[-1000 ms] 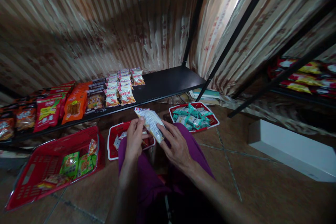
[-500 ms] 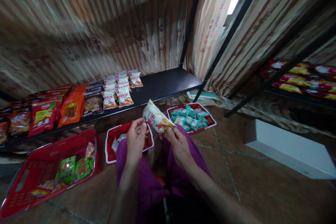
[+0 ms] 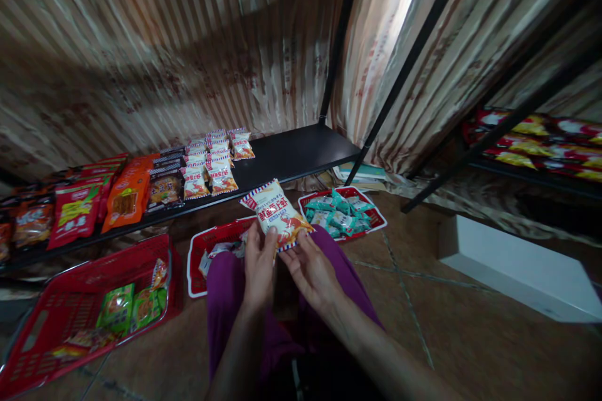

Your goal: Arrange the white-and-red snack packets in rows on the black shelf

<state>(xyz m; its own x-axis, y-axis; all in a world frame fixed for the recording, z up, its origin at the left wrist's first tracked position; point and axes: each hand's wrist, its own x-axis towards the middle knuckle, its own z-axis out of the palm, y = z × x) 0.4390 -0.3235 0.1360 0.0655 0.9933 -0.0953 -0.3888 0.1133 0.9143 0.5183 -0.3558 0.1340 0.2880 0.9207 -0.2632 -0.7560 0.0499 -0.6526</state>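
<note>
Between my two hands, above my knees, is a white and orange snack bag (image 3: 279,213) with red lettering and striped ends, its printed front facing me. My left hand (image 3: 260,263) grips its lower left side, thumb on the front. At the lower right corner, my right hand (image 3: 310,266) holds the edge with its fingers under the bag. Matching snack bags (image 3: 219,174) stand in rows on the black shelf (image 3: 296,150) ahead. Below, a small red basket (image 3: 200,244) with a white rim has more packets in it, partly hidden by my left knee.
A red basket (image 3: 61,301) with green packets stands at left. Teal packets (image 3: 341,213) fill another basket to the right. Orange bags (image 3: 126,194) and red bags (image 3: 75,210) line the shelf's left part. A white box (image 3: 517,269) lies on the floor; black posts (image 3: 399,75) rise at right.
My left hand has come up to the bag and taken hold of it. The bag has turned from a tilt to face me more squarely.
</note>
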